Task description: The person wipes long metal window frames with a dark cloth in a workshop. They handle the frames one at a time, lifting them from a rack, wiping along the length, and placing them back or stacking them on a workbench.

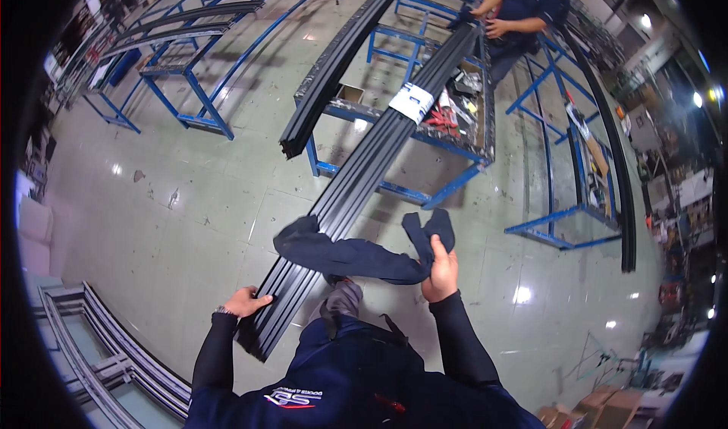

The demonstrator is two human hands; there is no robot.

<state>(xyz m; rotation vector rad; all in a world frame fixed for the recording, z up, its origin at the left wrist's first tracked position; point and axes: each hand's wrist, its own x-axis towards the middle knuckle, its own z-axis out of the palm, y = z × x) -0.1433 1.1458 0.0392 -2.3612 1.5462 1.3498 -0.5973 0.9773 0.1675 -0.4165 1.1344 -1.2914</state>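
A long bundle of black metal profiles (356, 172) runs from in front of me up to a blue-framed workbench, with a white printed wrap (412, 102) around it. My left hand (246, 301) is closed on the near end of the bundle, its thumb on top and its other fingers mostly hidden. A dark navy cloth (353, 258) lies across the profiles and droops to the right. Pinched between the thumb and fingers of my right hand (441, 271) is the other end of this cloth, raised beside the bundle.
The workbench (489, 137) carries tools and more black profiles (326, 88). At its far end a co-worker (523, 8) has both hands near the bundle. Blue trestles (189, 95) stand left, another blue stand (550, 235) right. Framed profiles (106, 338) lie at lower left, cardboard boxes (607, 410) at lower right.
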